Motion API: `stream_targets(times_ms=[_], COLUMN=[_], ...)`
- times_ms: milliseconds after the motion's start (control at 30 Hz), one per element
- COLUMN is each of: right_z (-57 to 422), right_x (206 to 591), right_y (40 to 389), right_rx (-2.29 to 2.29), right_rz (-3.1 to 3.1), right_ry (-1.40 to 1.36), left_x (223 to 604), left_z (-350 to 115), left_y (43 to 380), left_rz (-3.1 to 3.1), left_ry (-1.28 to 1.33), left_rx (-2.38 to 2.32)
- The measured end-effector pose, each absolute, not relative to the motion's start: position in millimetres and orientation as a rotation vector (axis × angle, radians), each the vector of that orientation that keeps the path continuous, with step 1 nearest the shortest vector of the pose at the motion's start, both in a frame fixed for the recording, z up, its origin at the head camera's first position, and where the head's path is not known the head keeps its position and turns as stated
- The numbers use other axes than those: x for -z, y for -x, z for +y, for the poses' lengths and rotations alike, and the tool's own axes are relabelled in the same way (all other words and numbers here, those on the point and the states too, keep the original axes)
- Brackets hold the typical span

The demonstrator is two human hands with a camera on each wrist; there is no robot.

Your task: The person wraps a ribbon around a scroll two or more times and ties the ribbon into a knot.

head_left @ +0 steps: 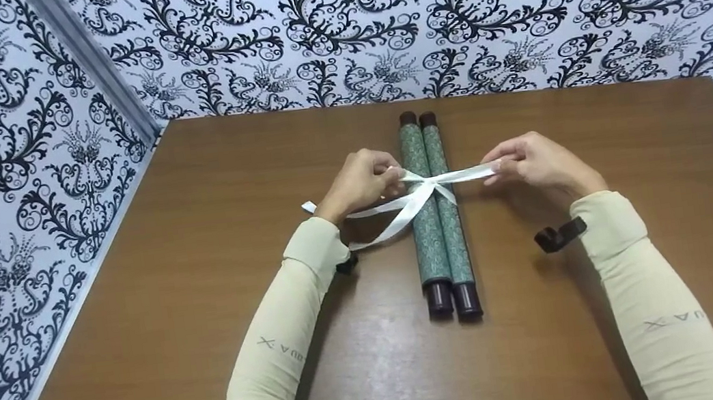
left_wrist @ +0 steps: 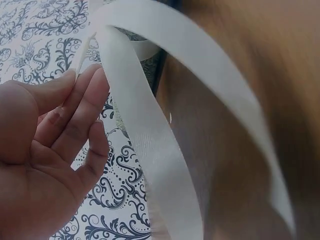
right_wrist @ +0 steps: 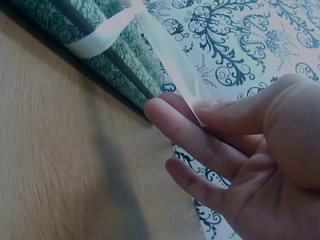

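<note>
Two rolls wound with green patterned material, forming a scroll (head_left: 429, 238) with dark brown end knobs, lie side by side on the table. A white ribbon (head_left: 463, 175) crosses over them, knotted near the middle. On the left, my left hand (head_left: 359, 180) pinches one part of the ribbon between thumb and fingers. My right hand (head_left: 534, 163) pinches the other part to the right of the rolls, and that stretch runs straight to the knot. Long loose lengths of ribbon (left_wrist: 145, 125) hang past the left wrist. In the right wrist view, a ribbon band (right_wrist: 100, 42) wraps the green rolls.
The brown wooden table (head_left: 205, 302) extends around the rolls. Behind it and at the left stand panels (head_left: 307, 34) with black scroll patterns on white. A dark strap end (head_left: 558, 237) sticks out from the right wrist.
</note>
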State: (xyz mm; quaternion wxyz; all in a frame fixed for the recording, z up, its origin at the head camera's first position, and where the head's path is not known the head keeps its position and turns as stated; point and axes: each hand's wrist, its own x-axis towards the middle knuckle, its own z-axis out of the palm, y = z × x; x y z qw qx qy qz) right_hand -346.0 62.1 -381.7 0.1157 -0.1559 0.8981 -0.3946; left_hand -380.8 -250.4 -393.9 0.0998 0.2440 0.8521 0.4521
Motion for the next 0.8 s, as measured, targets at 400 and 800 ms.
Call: stream_targets(times_ms=[400, 800], right_z=[69, 71], right_x=[397, 412], right_y=[347, 349], right_rx=[1.127, 1.155], right_rz=[2.651, 2.589], right_ry=[0.476, 0.526], left_x=[408, 414], left_z=[-251, -253], left_y=[386, 386], left_rz=[2.534, 2.678], left_ry=[-0.696, -0.723], left_rx=[-1.360, -1.202])
